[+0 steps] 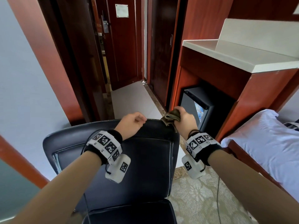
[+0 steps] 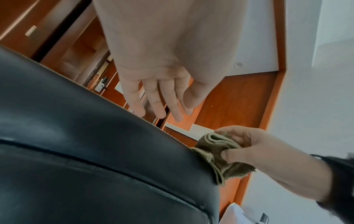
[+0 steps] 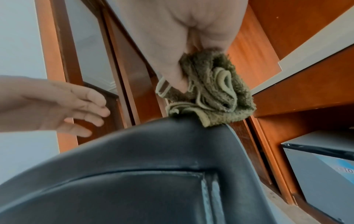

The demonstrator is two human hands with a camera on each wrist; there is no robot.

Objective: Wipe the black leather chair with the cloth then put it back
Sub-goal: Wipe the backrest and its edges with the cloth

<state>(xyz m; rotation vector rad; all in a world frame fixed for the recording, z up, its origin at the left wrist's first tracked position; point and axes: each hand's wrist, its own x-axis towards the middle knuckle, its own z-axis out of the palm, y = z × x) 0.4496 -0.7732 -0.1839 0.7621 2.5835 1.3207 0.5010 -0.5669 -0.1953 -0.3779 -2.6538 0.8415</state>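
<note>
1. Position. The black leather chair (image 1: 113,159) stands with its backrest toward the person. The right hand (image 1: 184,118) sits at the top right corner of the backrest; the left hand (image 1: 131,125) sits over the middle of the backrest's top edge.

2. Grip state. The right hand has thumb and fingers curled round the folded olive cloth (image 1: 171,118), which is bunched into a thick wad. The lowest folds of the cloth touch the leather at that corner. The left hand holds nothing; the wrist views show its fingers (image 2: 164,104) extended and loosely spread just above the top edge. Whether the fingertips rest on the leather cannot be confirmed from these views.

3. Step in hand, as judged: wiping the top edge of the backrest, with the seat and panel likely still to do.

4. Technique.
   - The person should flatten the wad so a broad face meets the leather, not only a trailing fold.
   - The left hand should settle on the top edge to steady the chair against the stroke.
   - Strokes should run along the top edge from corner to corner, then down the padded panel, following the stitched seams (image 3: 153,169).

5. Caution. A loose fold may drag or slip free; the person should tuck it into the palm first.
</note>
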